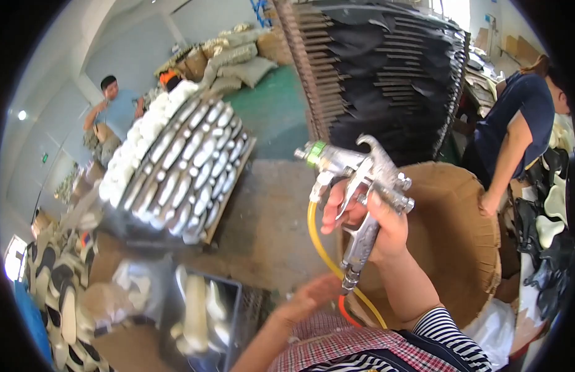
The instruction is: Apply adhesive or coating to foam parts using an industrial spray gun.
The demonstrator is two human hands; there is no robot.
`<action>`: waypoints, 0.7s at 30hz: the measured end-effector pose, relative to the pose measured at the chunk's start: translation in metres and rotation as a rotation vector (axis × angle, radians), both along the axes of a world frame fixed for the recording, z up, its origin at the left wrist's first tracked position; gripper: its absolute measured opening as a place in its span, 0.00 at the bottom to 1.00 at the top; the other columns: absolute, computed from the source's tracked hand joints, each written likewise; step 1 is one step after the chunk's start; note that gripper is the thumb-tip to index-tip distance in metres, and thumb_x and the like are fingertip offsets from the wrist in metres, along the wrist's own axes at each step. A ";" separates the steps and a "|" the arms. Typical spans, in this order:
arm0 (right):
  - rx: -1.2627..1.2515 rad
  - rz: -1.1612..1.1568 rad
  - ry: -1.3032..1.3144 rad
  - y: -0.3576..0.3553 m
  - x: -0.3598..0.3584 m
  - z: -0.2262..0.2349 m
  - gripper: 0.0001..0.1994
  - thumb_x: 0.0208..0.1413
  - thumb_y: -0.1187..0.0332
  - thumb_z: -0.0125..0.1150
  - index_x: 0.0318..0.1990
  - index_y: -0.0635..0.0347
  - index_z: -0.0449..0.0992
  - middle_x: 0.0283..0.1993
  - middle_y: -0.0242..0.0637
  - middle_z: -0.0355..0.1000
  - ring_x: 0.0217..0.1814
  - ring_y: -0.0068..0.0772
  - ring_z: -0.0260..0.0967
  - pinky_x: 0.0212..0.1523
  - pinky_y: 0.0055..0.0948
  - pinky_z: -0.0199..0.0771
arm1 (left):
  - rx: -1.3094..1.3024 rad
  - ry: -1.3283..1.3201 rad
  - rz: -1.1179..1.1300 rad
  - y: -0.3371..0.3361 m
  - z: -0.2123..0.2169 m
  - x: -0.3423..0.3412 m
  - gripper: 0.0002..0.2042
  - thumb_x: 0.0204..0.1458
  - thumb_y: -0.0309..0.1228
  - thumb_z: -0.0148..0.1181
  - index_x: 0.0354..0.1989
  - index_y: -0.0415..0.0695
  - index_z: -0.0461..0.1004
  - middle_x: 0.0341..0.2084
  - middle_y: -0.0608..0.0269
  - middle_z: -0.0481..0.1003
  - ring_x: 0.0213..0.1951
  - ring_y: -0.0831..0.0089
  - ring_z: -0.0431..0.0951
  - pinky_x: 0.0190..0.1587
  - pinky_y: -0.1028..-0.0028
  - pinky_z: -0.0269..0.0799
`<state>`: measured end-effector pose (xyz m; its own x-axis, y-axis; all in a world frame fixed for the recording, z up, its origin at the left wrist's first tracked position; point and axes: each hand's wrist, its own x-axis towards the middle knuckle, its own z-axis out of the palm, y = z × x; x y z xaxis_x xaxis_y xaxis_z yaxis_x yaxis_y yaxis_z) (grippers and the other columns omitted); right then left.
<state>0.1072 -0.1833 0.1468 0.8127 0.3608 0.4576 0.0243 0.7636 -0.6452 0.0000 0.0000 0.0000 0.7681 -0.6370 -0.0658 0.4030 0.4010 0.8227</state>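
My right hand [386, 226] is wrapped around the handle of a silver spray gun [360, 245], raised in front of me with its green-ringed nozzle pointing left. A yellow hose [318, 245] drops from the fitting under the nozzle and curves past the handle. An orange hose [348, 312] runs down from the handle's base. Just below the gun, my left hand [317, 293] reaches toward the hoses. It is smeared by motion, so its finger shape and any contact are unclear.
A board of white, sole-shaped pieces [200, 164] stands left. Below it, a dark tray [234, 304] carries pale pieces. A large cardboard bin [436, 248] is at right, with a co-worker [517, 124] gripping its rim. A black-sheeted rack [386, 80] stands behind; another person [120, 108] is far left.
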 end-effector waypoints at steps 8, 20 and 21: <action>0.279 -0.282 0.128 0.178 0.126 0.055 0.16 0.60 0.60 0.44 0.44 0.64 0.70 0.40 0.39 0.72 0.39 0.33 0.72 0.41 0.37 0.75 | 0.192 0.068 -0.258 0.142 0.008 0.080 0.17 0.52 0.38 0.59 0.45 0.41 0.69 0.36 0.59 0.74 0.40 0.70 0.74 0.45 0.69 0.68; 0.232 -0.436 -0.460 0.247 0.198 0.163 0.25 0.60 0.59 0.43 0.57 0.72 0.56 0.52 0.50 0.60 0.47 0.39 0.60 0.42 0.33 0.67 | 0.200 -0.174 -0.393 0.226 0.021 0.255 0.10 0.57 0.31 0.53 0.43 0.39 0.70 0.23 0.70 0.73 0.29 0.82 0.73 0.34 0.80 0.69; 0.226 -0.441 -0.538 0.242 0.202 0.174 0.25 0.60 0.61 0.44 0.57 0.73 0.55 0.53 0.51 0.57 0.48 0.38 0.57 0.42 0.32 0.65 | 0.110 -0.221 -0.562 0.219 0.021 0.273 0.10 0.56 0.30 0.53 0.43 0.39 0.69 0.23 0.70 0.73 0.29 0.82 0.73 0.35 0.80 0.69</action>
